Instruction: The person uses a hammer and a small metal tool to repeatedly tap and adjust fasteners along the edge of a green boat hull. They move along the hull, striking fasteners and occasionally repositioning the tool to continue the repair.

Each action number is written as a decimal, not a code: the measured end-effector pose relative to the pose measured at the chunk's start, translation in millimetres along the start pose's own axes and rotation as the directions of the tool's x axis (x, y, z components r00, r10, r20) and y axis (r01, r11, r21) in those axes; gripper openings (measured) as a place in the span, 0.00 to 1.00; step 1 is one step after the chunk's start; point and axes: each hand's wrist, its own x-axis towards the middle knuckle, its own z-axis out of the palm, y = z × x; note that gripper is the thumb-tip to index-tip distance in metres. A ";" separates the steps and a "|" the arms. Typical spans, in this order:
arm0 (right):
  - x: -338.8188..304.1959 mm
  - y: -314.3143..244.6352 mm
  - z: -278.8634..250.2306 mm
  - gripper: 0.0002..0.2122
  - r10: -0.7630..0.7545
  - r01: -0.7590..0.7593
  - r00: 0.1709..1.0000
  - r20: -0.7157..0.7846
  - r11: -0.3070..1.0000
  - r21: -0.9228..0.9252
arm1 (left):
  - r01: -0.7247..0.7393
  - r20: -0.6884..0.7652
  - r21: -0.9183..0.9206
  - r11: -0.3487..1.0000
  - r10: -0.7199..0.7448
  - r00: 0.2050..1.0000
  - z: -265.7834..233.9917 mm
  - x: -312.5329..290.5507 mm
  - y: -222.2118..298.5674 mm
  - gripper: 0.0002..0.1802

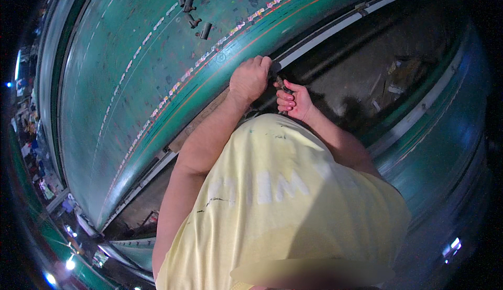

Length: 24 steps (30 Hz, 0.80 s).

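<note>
My left hand (251,78) is closed at the near edge of a long green table (157,43), its fingers curled over the rim beside a dark knob-like piece (274,68). What lies inside that grip is hidden. Just to the right and a little nearer, my right hand (296,101) is closed around a small dark metal part (283,86) below the table's rim. Fingers cover most of this part, so its full shape does not show. Several dark metal fittings, one a short cylinder (206,31), lie on the tabletop beyond my hands.
A pale metal rail (325,34) runs along the table's near side. Rows of small coloured stickers (183,76) cross the green surface. Below, scraps lie on the dark floor (361,75). Another green table (445,153) stands at the right.
</note>
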 end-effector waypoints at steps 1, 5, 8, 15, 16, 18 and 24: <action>-2.2 -0.9 1.8 0.17 -0.004 0.003 0.999 -0.038 1.000 -0.021 | -0.006 -0.015 -0.005 1.000 0.006 1.000 -1.0 -0.3 0.1 0.09; -21.9 -3.7 -1.4 0.15 -0.263 0.167 0.959 -0.101 0.819 -0.549 | 0.034 0.040 -0.042 0.999 -0.032 0.999 -8.1 0.4 1.1 0.17; -20.7 -1.3 -25.4 0.11 -0.645 0.203 0.749 0.154 0.002 -0.979 | 0.005 0.061 -0.093 0.996 0.001 0.998 -17.9 -3.9 6.0 0.24; -34.1 -8.8 55.5 0.13 -0.523 -0.053 0.688 0.503 -0.728 -0.683 | -0.066 0.003 0.019 0.998 0.066 0.998 -11.7 -8.4 1.1 0.31; -33.5 -9.0 56.8 0.13 -0.511 -0.105 0.706 0.490 -0.761 -0.641 | -0.063 0.006 0.047 0.997 0.063 0.998 -11.3 -8.3 1.5 0.31; -31.4 -7.5 53.0 0.12 -0.503 -0.144 0.699 0.508 -0.795 -0.589 | -0.045 -0.001 0.066 0.997 0.045 0.999 -9.8 -8.6 2.1 0.31; -8.6 -2.1 30.2 0.14 -0.497 -0.108 0.565 0.658 -0.836 -0.538 | -0.016 0.029 0.029 0.999 0.015 0.999 -14.4 -6.5 5.0 0.24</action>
